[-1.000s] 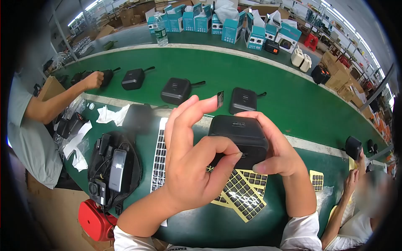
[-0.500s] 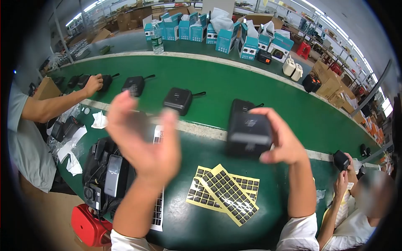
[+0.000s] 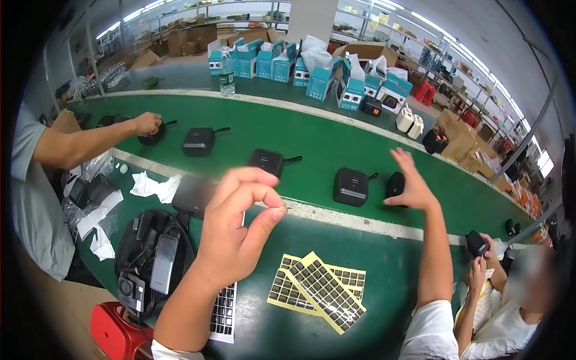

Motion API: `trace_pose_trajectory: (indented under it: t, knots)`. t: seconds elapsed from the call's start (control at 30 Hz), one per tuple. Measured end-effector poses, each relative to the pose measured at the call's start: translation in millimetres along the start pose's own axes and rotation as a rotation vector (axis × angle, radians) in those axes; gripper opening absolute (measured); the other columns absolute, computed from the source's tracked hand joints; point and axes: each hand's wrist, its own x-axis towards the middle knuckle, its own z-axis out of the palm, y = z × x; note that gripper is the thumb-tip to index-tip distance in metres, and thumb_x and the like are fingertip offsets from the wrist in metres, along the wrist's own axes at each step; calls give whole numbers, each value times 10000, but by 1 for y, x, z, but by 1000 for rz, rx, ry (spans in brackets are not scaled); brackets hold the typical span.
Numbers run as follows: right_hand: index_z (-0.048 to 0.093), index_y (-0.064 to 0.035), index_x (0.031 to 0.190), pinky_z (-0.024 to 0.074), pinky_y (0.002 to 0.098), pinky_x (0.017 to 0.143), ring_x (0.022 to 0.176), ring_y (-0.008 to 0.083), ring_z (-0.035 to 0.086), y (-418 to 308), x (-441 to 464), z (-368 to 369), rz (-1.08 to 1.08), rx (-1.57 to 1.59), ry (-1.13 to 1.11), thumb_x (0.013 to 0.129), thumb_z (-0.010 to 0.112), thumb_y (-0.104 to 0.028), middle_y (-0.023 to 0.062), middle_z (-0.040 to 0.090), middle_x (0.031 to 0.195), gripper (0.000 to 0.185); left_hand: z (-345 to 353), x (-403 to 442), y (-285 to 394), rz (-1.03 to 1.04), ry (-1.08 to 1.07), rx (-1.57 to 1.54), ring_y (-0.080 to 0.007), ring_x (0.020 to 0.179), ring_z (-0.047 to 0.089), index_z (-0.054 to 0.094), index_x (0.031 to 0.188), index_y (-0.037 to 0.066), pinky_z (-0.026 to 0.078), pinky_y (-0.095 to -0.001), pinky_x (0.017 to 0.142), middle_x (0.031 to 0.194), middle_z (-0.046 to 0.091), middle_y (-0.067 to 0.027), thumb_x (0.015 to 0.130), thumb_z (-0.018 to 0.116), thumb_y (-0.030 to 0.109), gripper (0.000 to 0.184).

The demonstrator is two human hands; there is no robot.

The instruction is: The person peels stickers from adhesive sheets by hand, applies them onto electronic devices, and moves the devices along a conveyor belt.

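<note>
My left hand point(image 3: 240, 231) is raised over the near table, thumb and index finger pinched together. Whatever they hold, if anything, is too small to make out. Just left of it a blurred black box point(image 3: 191, 195) sits at the table's edge, partly hidden. My right hand point(image 3: 415, 183) reaches over the green belt with fingers spread, beside a small black device point(image 3: 395, 185) that it partly covers. Left of that stands another black device point(image 3: 351, 186) with a strap. Yellow sheets of black stickers point(image 3: 324, 291) lie crossed on the table, and a white sticker sheet point(image 3: 223, 312) lies below my left forearm.
More black devices point(image 3: 198, 141) stand along the belt point(image 3: 312, 129). A co-worker's hand point(image 3: 147, 123) touches one at the left; another person at the right holds a black device point(image 3: 477, 243). Black bag point(image 3: 135, 243) with a grey phone-like device lies left. Blue boxes point(image 3: 324, 78) line the back.
My right hand has moved right and opened, letting go of the black device it held, which is now on the belt. My left hand has gone from spread fingers to a pinch.
</note>
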Motion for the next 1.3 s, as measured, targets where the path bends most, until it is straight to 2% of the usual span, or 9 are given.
trace_pose_trajectory:
  t: [0.03, 0.1, 0.17, 0.23, 0.33, 0.5, 0.7, 0.97, 1.3]
  knots:
    - [305, -151, 1629, 196, 492, 1281, 1582, 426, 157, -16, 5, 8, -215, 138, 26, 527, 976, -192, 230, 293, 1673, 1291, 0, 0, 0, 18, 38, 35, -270, 1045, 638, 686, 932, 33, 490, -362, 935, 1150, 642, -145, 890, 735, 70, 75]
    - [323, -154, 1622, 197, 468, 1282, 1588, 409, 146, -29, 15, 37, -65, 252, -173, 563, 985, -186, 215, 341, 1656, 1249, -4, -1, 1, -1, -13, 77, -296, 1131, 605, 698, 940, 39, 466, -393, 1002, 1257, 585, -170, 901, 727, 89, 70]
    - [423, -105, 1536, 338, 407, 1205, 1430, 334, 450, -28, 23, 65, -130, 397, -101, 566, 968, -152, 146, 549, 1456, 1114, -3, 1, -3, 52, 18, -18, -297, 1185, 578, 712, 959, 50, 443, -410, 1048, 1289, 583, -169, 915, 712, 95, 63]
    - [476, -98, 1453, 388, 353, 1140, 1268, 236, 529, -45, 23, 72, -102, 624, -29, 571, 934, -96, 73, 560, 1325, 994, -4, -1, -4, 15, -79, -40, -317, 1263, 537, 720, 948, 67, 394, -441, 1104, 1395, 558, -183, 915, 723, 115, 58]
    - [488, -96, 1412, 389, 318, 1114, 1223, 186, 528, -70, 24, 91, -175, 838, 160, 590, 900, -77, 39, 526, 1287, 920, 8, -4, -6, 42, -109, -40, -369, 1324, 508, 714, 937, 75, 373, -470, 1121, 1453, 531, -213, 892, 766, 151, 103]
    - [373, -125, 1451, 413, 386, 1121, 1306, 238, 513, -188, -19, 60, -204, 1477, -136, 623, 909, -62, 87, 508, 1335, 989, 23, -7, -1, 12, -119, 2, -427, 1374, 453, 703, 928, 86, 356, -514, 1136, 1485, 499, -217, 887, 775, 160, 111]
    - [352, -123, 1463, 396, 404, 1142, 1344, 261, 491, -218, -46, 56, -174, 1581, -181, 606, 914, -20, 107, 473, 1390, 1030, 18, -10, 18, 4, -126, 132, -444, 1410, 433, 688, 885, 74, 322, -531, 1170, 1510, 479, -246, 869, 764, 120, 90]
    - [337, -107, 1492, 370, 399, 1148, 1346, 270, 488, -221, -53, 62, -98, 1713, -204, 685, 938, -320, 124, 483, 1395, 1029, 16, -9, 24, 68, -124, 217, -437, 1438, 423, 691, 863, 57, 285, -528, 1202, 1522, 478, -268, 837, 764, 85, 82]
    - [344, -97, 1494, 330, 400, 1170, 1381, 268, 439, -224, -56, 63, -87, 1681, -169, 686, 941, -462, 133, 446, 1427, 1069, 15, -8, 26, 108, -105, 256, -453, 1435, 420, 693, 870, 61, 269, -554, 1210, 1505, 488, -276, 803, 780, 67, 110]
